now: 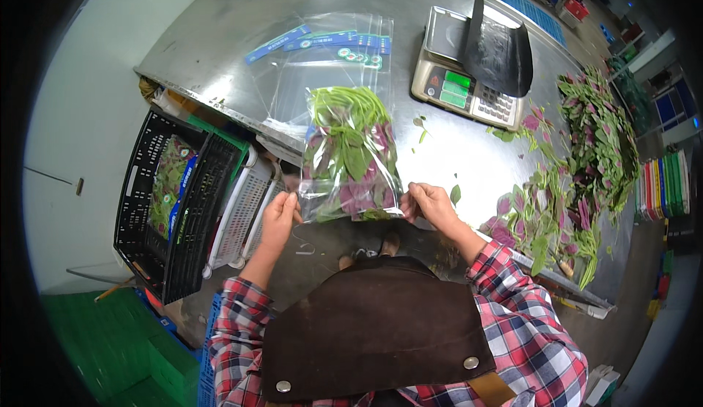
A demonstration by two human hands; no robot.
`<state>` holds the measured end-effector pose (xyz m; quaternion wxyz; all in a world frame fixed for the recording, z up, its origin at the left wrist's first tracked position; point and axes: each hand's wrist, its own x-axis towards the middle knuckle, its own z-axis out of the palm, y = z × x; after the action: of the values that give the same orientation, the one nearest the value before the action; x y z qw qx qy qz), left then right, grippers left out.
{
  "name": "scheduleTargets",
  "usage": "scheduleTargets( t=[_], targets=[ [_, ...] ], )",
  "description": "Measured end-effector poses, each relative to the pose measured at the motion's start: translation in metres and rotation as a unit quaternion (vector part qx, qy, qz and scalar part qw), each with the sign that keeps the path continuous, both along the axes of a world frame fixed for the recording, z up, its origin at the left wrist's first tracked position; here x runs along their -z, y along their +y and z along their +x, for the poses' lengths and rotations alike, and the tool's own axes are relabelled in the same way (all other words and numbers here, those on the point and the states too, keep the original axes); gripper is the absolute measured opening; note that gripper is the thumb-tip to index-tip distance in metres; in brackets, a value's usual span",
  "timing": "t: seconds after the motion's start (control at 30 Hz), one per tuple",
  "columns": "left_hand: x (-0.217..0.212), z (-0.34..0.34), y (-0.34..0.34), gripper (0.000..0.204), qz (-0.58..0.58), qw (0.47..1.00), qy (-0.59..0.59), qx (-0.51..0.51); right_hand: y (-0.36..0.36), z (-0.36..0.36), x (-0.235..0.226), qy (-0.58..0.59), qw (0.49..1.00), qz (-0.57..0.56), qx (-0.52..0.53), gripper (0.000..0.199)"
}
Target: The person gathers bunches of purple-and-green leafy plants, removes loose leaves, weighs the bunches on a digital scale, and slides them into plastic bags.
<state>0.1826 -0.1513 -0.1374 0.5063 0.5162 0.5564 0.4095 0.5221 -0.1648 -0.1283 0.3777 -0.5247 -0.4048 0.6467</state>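
A clear plastic bag of leafy greens [351, 147] lies over the table's near edge, stems pointing away and green-and-purple leaves toward me. My left hand [278, 218] pinches the bag's near left corner. Its near right corner is between the thumb and fingers of my right hand [428, 205]. The near end of the bag stretches between both hands. Just beyond the filled bag lie flat clear bags with blue printed bands [333, 41], partly overlapped by it.
A digital scale [469, 88] with a black scoop-shaped tray [498, 52] stands right of the bags. Loose greens [534, 209] and a large heap [600, 136] cover the table's right side. At left, a black crate [146, 154] holds a bagged bunch beside white baskets [238, 206].
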Motion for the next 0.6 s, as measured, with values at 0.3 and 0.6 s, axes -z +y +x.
scheduleTargets(
  t=[0.3,0.6],
  targets=[
    [0.023,0.048,0.007,0.031,0.047,0.958,0.260,-0.115,0.042,0.009,0.017,-0.143,0.982,-0.118,-0.028,0.053],
    [-0.035,0.077,0.047,0.046,0.325,0.839,0.432,0.057,0.069,0.022,0.028,-0.070,0.985,-0.145,0.059,0.048]
  ],
)
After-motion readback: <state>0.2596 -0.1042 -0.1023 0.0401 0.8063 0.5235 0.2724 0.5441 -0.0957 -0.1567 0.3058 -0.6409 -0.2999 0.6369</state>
